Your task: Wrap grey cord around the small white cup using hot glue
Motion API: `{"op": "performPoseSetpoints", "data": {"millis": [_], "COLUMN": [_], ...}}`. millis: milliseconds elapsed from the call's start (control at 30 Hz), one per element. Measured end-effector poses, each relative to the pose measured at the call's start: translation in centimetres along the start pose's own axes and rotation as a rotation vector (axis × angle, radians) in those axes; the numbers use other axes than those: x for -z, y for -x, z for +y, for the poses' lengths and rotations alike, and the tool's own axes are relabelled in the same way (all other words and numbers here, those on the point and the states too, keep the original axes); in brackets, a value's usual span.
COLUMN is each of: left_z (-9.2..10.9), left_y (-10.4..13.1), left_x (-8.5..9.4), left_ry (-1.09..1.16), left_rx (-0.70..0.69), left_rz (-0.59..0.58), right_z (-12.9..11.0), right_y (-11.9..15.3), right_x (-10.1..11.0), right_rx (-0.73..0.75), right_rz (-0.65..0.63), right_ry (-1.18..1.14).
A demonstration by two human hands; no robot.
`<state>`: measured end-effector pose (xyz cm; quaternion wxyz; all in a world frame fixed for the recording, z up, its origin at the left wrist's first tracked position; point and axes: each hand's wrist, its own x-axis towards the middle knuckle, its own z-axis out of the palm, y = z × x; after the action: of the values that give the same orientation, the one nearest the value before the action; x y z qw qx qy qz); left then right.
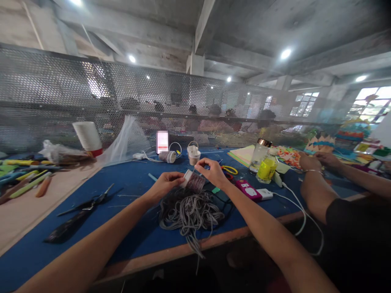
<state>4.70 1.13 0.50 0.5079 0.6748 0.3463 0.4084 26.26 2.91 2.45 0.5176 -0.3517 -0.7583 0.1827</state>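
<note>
Blue tabletop [128, 234], holey metal screen [122, 85] behind. Scissors [88, 206] lie left. Your left hand [166, 185] pinches yarn-wrapped cup [196, 183] by grey yarn pile [192, 211]. Your right hand [214, 173] near cup; can't tell its grip. Windows [371, 106] far right.

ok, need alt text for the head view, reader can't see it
A person's left hand holds a small white cup-shaped piece wrapped in grey-brown cord; the right hand is pinched close above it. Below, a loose heap of grey cord lies on a blue tabletop. A co-worker's hands are at right.
</note>
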Motion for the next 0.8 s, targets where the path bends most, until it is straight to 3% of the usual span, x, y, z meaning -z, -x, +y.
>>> {"op": "performPoseSetpoints", "data": {"millis": [800], "left_z": [-0.2], "left_y": [-0.1], "left_x": [-0.1], "left_ry": [0.014], "left_rx": [0.002], "left_rz": [-0.034], "right_z": [1.3], "right_y": [-0.1], "right_x": [-0.3], "right_rx": [0.021], "right_rz": [0.011], "right_ry": [0.109]}}
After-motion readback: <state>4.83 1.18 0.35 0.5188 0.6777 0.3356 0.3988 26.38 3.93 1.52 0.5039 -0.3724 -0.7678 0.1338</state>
